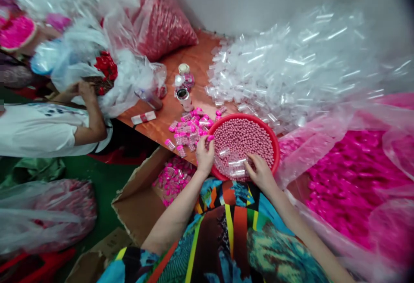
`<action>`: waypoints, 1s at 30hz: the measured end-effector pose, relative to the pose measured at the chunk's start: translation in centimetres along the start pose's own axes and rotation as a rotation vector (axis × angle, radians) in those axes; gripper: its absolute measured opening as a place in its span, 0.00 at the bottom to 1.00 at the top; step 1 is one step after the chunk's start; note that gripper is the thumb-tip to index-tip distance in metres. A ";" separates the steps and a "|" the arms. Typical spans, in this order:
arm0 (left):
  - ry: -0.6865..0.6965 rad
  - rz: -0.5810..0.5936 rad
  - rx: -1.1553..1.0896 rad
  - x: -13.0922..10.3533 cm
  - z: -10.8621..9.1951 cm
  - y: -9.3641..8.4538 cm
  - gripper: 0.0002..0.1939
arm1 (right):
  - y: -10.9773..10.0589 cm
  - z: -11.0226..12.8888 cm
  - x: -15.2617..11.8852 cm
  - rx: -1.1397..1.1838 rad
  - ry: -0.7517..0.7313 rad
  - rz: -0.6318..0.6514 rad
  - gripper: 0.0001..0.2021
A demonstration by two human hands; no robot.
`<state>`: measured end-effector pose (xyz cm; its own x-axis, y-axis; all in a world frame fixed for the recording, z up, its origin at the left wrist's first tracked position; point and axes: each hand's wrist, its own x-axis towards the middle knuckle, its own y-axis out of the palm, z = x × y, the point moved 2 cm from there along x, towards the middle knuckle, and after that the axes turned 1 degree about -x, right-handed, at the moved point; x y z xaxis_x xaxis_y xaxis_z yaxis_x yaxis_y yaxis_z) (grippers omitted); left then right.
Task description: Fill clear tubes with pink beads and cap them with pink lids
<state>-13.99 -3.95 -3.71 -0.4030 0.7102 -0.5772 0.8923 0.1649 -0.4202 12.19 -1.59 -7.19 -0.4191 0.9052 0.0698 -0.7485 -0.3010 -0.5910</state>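
Observation:
A red basin [276,145] full of small pink beads [244,136] sits at the table's edge in front of me. Over its left rim, my left hand [205,157] is closed in a pinch, with a bright pink cap [210,138] at the fingertips. Whether a tube hangs below that cap is hidden by the fingers. My right hand [259,172] reaches over the near right side of the basin, its thumb and fingers closed at the end of a clear plastic tube [237,163]. More clear tubes lie on the beads beside it. Left of the basin, pink-capped tubes filled with beads [189,132] form a heap.
Clear tubes [284,67] are piled at the back right. Pink caps [349,188] fill a plastic bag at right. Below the table, a cardboard box [139,201] holds capped tubes. Small jars [184,97] stand behind the heap. A co-worker [48,128] handles red pieces at left.

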 end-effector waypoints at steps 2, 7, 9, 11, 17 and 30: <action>0.018 -0.160 0.222 0.9 0.7 -2.6 0.20 | -0.2 -0.3 0.0 -0.027 -0.011 -0.031 0.21; -0.012 -0.454 0.492 2.3 3.1 -6.6 0.18 | 0.7 -0.3 0.0 -0.124 -0.081 -0.005 0.15; -0.012 -0.506 0.520 3.2 3.2 -6.9 0.20 | 1.4 -0.2 -0.1 -0.170 -0.127 0.029 0.15; 0.053 -0.540 0.574 4.7 2.4 -6.6 0.22 | 1.9 -0.2 -0.2 -0.212 -0.161 0.042 0.15; 0.361 -0.272 0.794 12.1 -2.8 -2.9 0.28 | 2.4 -0.2 -1.1 -0.284 -0.180 0.040 0.12; 0.336 -0.053 0.975 14.0 2.2 -3.7 0.28 | 1.5 -1.1 -3.6 -0.415 -0.090 0.058 0.13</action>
<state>-23.38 3.83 -11.79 -0.2257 0.8974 -0.3792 0.2626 -0.3188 -0.9107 13.10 -4.98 -9.23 -0.5116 0.8549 0.0857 -0.4594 -0.1878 -0.8682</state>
